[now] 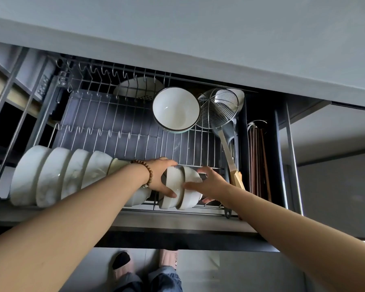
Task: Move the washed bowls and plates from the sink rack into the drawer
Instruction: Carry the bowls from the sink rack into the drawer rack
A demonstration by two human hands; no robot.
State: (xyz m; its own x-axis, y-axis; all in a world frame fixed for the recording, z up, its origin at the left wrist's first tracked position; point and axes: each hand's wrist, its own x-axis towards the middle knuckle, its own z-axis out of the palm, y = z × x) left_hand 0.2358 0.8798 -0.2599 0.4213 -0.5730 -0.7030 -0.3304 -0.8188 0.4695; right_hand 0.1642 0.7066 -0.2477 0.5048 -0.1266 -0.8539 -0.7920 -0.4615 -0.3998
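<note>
2 bowls (181,187), stood on edge w/ stack axis L–R, are clasped at the drawer's (177,221) front rail just R of the row (61,175): L hand (158,175) curled round the L bowl, R hand (213,184) spread, cupping the R bowl's base; neither hand nearer.

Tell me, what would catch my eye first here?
The left hand and right hand grip two white bowls on edge at the front of the drawer rack. A row of white bowls stands to their left; behind, a dark-rimmed bowl sits beside a wire skimmer.
</note>
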